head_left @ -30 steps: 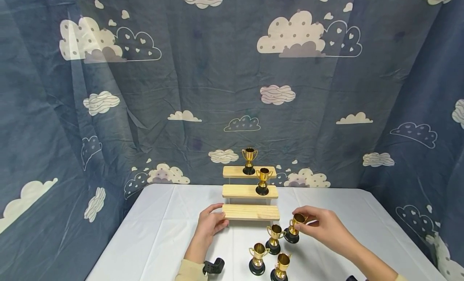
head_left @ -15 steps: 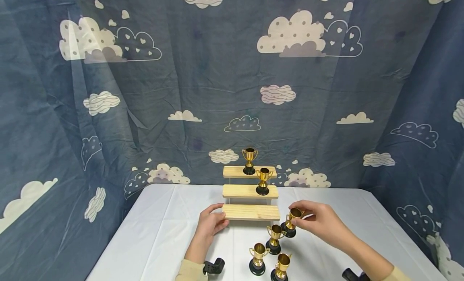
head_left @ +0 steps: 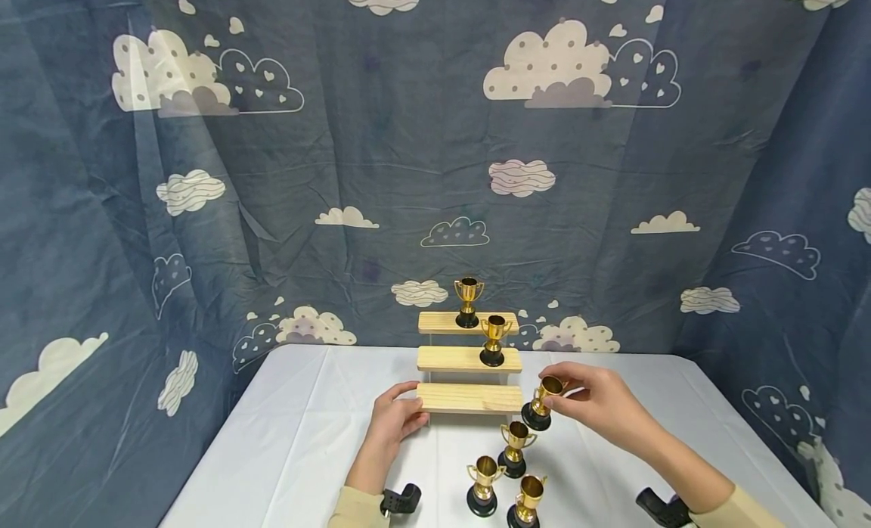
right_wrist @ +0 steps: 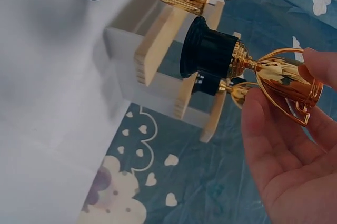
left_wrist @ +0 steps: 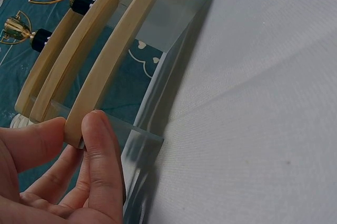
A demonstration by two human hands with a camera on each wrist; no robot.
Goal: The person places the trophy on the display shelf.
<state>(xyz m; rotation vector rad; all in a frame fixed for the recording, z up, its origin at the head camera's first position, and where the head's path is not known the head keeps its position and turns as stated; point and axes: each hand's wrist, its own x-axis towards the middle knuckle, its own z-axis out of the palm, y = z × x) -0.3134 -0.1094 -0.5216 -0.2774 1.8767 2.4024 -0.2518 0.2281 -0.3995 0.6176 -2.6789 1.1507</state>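
My right hand (head_left: 599, 399) pinches a small gold trophy cup (right_wrist: 287, 79) with a black base by its bowl, just right of the lowest step of the wooden stand. In the right wrist view that cup's base overlaps the ends of the planks. My left hand (head_left: 395, 422) grips the left end of the lowest plank (head_left: 469, 398) between thumb and fingers, as the left wrist view shows close up. One trophy (head_left: 468, 302) stands on the top step (head_left: 435, 323). Another trophy (head_left: 494, 340) stands on the right part of the middle step (head_left: 442, 358).
Three more trophies stand upright on the white tablecloth (head_left: 299, 452) in front of the stand: one near trophy (head_left: 515, 448), a left trophy (head_left: 484, 485) and a front trophy (head_left: 528, 502). Behind the table hangs a blue cloud-printed curtain (head_left: 408, 150).
My right hand has moved up and slightly left with the trophy, away from the tablecloth trophies and nearer the stand's right end. The left hand stays on the lowest plank.
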